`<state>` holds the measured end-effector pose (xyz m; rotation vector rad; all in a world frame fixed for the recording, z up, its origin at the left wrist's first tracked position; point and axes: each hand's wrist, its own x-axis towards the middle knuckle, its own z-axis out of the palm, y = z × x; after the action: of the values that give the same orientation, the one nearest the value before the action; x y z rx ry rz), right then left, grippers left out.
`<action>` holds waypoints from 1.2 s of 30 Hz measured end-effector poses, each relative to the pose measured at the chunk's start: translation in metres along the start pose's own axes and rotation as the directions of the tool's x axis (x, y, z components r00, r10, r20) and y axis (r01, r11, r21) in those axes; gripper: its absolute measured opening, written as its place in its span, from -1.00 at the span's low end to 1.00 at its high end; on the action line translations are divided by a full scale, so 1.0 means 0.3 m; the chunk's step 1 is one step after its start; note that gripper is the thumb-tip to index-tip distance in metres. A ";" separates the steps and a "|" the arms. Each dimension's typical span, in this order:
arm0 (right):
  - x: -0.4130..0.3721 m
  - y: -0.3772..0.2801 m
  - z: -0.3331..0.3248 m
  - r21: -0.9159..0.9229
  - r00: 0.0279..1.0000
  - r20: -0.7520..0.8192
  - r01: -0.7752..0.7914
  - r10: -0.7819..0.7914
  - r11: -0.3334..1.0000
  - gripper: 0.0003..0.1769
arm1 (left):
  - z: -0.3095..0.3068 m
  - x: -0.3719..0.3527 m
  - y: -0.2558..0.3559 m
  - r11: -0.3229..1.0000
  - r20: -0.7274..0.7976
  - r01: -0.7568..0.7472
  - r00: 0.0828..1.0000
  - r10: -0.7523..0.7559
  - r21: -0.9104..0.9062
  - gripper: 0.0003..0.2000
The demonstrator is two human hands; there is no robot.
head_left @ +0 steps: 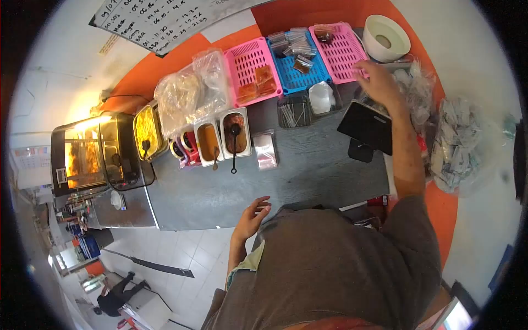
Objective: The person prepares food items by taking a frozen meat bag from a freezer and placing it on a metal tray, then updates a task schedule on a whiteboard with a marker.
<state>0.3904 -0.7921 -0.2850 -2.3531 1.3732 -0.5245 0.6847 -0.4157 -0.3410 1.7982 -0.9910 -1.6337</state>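
Head view: the right hand (379, 80), fingers loosely apart and holding nothing, reaches to the near corner of the pink basket (338, 52) at upper right, below the white bowl (388, 38). The left hand (252, 215), fingers spread and empty, hovers at the grey counter (286, 176) edge, centre frame.

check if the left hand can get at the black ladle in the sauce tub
Probably yes: only bare counter lies between the left hand and the ladle, whose handle sticks out over the rim of the tub toward it.

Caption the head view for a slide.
Right hand reaches to a pink basket; left hand near the grey counter edge.
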 end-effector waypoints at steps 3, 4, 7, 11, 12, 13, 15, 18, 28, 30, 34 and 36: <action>-0.077 -0.073 -0.003 0.069 0.992 0.123 -0.022 0.014 0.997 -0.77 | 0.041 -0.003 -0.059 0.999 0.047 0.019 0.999 -0.018 -0.027 -0.60; -0.107 -0.054 -0.020 0.018 0.982 0.182 -0.056 0.052 0.998 -0.78 | 0.052 -0.015 -0.057 0.990 0.061 0.076 0.996 -0.069 -0.121 -0.59; -0.202 0.021 -0.105 -0.170 0.941 0.035 -0.326 0.337 0.930 -0.79 | 0.078 -0.036 -0.087 0.960 0.007 0.113 0.993 -0.115 -0.257 -0.58; -0.325 0.157 -0.125 -0.387 0.917 -0.147 -0.399 0.372 0.831 -0.79 | 0.092 -0.055 -0.326 0.947 -0.066 0.295 0.950 -0.305 -0.127 -0.59; -0.342 0.154 -0.124 -0.336 0.912 -0.117 -0.409 0.393 0.849 -0.80 | 0.091 -0.068 -0.446 0.940 -0.065 0.334 0.939 -0.338 -0.072 -0.60; -0.352 0.148 -0.127 -0.283 0.907 -0.088 -0.419 0.411 0.863 -0.80 | 0.100 -0.094 -0.631 0.941 -0.100 0.314 0.940 -0.327 -0.130 -0.59; -0.357 0.146 -0.117 -0.130 0.918 -0.045 -0.397 0.395 0.908 -0.81 | 0.107 -0.141 -0.901 0.932 -0.146 0.300 0.932 -0.332 -0.204 -0.59; -0.276 0.234 -0.075 0.020 0.952 -0.049 -0.302 0.302 0.953 -0.80 | 0.077 -0.171 -0.964 0.883 -0.097 0.427 0.887 -0.451 -0.194 -0.58; 0.124 0.523 0.191 -0.082 0.948 0.319 0.043 -0.015 0.996 -0.77 | 0.014 -0.130 -0.738 0.966 -0.313 0.233 0.914 -0.257 -0.114 -0.58; 0.137 0.521 0.140 -0.044 0.919 0.394 0.002 0.015 0.999 -0.80 | 0.030 -0.105 -0.636 0.959 -0.336 0.261 0.898 -0.284 -0.112 -0.60; 0.065 0.433 -0.002 0.146 0.978 -0.192 0.108 -0.079 0.983 -0.75 | 0.037 -0.045 -0.463 0.996 -0.291 0.075 0.955 -0.056 0.052 -0.64; -0.005 0.217 -0.089 0.166 0.870 -0.489 0.161 -0.060 0.973 -0.63 | 0.040 -0.006 -0.252 0.978 -0.250 -0.089 0.959 0.135 0.189 -0.66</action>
<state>0.3283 -0.8239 -0.2937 -2.2259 1.2992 -1.2955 0.6861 -0.3677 -0.4005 1.9726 -1.1201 -1.2334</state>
